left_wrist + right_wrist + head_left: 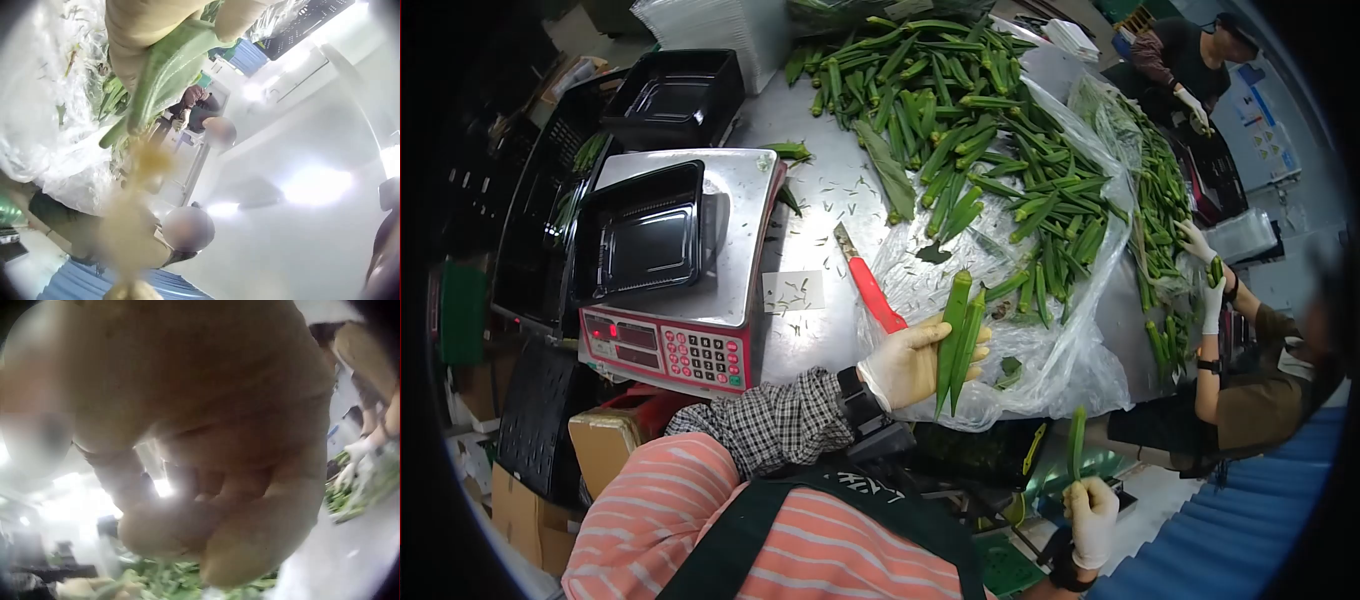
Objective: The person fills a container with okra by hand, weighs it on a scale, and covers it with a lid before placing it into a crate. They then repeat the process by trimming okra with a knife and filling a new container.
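Note:
In the head view my gloved left hand (905,366) holds a couple of long green okra pods (966,345) side by side, slanting across the fingers over the near edge of the plastic sheet. Close up in the left wrist view, fingers and thumb lie around the okra (172,72). Low at the right, beyond the table edge, my gloved right hand (1092,520) pinches the lower end of a single upright okra pod (1077,445). Curled fingers (250,531) fill the right wrist view and mostly hide what they hold.
A large heap of okra (940,100) lies on clear plastic (1040,370). Left of it are a red-handled knife (870,285) and a scale (730,250) bearing a black tray (640,240). More black trays (680,85) stand behind. Two other people work at the right.

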A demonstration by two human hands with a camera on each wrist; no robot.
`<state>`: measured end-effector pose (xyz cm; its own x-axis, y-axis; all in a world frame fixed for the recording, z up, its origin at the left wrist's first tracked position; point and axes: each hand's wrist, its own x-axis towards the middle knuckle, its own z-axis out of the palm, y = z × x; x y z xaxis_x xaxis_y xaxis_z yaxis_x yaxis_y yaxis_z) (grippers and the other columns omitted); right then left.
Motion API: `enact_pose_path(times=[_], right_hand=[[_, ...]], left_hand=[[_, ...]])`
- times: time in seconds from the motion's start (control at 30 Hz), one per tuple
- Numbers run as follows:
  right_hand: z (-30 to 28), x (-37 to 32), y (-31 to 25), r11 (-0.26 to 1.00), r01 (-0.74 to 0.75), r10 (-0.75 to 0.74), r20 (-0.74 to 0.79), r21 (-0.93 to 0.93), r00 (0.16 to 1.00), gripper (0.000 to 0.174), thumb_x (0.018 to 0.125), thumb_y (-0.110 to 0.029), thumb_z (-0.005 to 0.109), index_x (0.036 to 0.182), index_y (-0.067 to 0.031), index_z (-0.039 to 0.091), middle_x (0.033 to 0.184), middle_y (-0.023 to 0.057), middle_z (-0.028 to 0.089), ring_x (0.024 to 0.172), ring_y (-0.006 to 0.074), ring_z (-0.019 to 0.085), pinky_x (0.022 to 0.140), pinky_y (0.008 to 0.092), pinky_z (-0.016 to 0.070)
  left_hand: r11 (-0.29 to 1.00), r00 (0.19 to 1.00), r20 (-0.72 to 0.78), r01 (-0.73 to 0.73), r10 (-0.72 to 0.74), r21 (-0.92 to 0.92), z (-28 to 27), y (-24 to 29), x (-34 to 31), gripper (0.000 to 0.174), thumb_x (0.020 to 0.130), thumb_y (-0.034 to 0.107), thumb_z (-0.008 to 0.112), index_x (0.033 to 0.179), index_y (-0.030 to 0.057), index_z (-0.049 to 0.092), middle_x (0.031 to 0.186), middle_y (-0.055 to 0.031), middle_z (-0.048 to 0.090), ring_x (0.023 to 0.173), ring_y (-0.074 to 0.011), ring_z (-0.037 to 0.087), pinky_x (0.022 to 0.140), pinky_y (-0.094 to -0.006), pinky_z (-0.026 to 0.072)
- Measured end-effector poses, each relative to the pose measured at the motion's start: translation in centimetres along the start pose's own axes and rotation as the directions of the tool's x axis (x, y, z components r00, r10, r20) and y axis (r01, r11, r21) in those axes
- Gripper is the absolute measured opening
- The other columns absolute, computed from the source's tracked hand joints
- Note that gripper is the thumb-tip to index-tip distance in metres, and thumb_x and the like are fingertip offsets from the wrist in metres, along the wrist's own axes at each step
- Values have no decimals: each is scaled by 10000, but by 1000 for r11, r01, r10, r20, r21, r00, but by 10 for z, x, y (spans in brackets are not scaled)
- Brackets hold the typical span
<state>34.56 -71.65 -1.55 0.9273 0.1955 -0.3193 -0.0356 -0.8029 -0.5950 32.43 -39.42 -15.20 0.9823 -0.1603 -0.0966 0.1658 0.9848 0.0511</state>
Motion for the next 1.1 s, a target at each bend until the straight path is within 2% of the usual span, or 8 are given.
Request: enact_pose_path(times=[0.17, 0.23, 0.4, 0.73, 0.9, 0.93, 0.97, 1.1], right_hand=[[23, 16, -13, 902, 274, -337, -144, -335, 930, 199, 705, -63, 684, 873, 2, 600, 649, 82, 526, 562, 184, 514, 549, 279, 421], [59, 30, -53, 921, 390, -390, -56, -17, 919, 211, 700, -91, 705, 876, -24, 609, 670, 80, 543, 558, 201, 527, 548, 283, 433], [142, 65, -92, 706, 694, -686, 103, -145, 720, 238, 682, -136, 743, 804, -15, 580, 662, 79, 561, 544, 205, 551, 519, 301, 445], [101, 73, -49, 859, -76, -236, 522, 506, 820, 29, 833, 8, 528, 855, 15, 544, 711, 51, 580, 587, 80, 521, 537, 206, 417], [12, 45, 62, 908, -334, 201, 438, 253, 876, 100, 768, -28, 603, 858, 13, 592, 753, 85, 616, 640, 143, 580, 614, 255, 475], [-7, 47, 77, 973, 47, 31, 325, -227, 945, 97, 758, -14, 602, 850, 13, 589, 765, 86, 615, 656, 143, 579, 620, 260, 472], [-18, 53, 83, 660, 356, -190, 313, -661, 931, 96, 748, 0, 600, 842, 13, 587, 776, 86, 614, 673, 142, 577, 625, 266, 470], [29, 107, -71, 935, 355, -336, 289, -15, 896, 93, 703, 8, 634, 787, -4, 595, 797, 128, 589, 737, 275, 573, 666, 326, 452]], left_hand=[[997, 998, 17, 63, -63, -49, 5, -8, 5, 499, 913, 207, 428, 1374, 100, 273, 1323, -160, 414, 1181, -275, 450, 986, -440, 362], [999, 999, 19, 43, -43, -10, 6, -11, 3, 514, 908, 207, 442, 1377, 93, 264, 1319, -158, 418, 1174, -273, 456, 982, -438, 364], [967, 991, -41, -113, 126, 227, 6, -25, -2, 571, 888, 194, 504, 1386, 64, 255, 1289, -99, 433, 1134, -207, 448, 960, -350, 360], [962, 955, -211, -163, 210, 220, 8, -21, 13, 486, 856, 279, 594, 1252, 68, 409, 1078, -74, 546, 911, -145, 528, 856, -314, 421], [956, 862, -431, -180, 267, 232, -9, 7, 11, 248, 863, 207, 589, 1044, 50, 524, 846, -35, 560, 688, -102, 514, 652, -258, 444], [954, 863, -426, -185, 272, 236, -11, 11, 10, 246, 864, 189, 586, 1048, 40, 521, 837, -34, 553, 681, -105, 514, 648, -262, 445], [950, 863, -418, -194, 283, 243, -13, 17, 10, 244, 865, 172, 583, 1052, 30, 517, 828, -32, 547, 674, -107, 513, 643, -266, 446], [943, 841, -446, -201, 304, 264, -5, 29, 9, 256, 857, 163, 589, 1068, 29, 531, 728, -23, 539, 642, -137, 512, 647, -305, 440]])
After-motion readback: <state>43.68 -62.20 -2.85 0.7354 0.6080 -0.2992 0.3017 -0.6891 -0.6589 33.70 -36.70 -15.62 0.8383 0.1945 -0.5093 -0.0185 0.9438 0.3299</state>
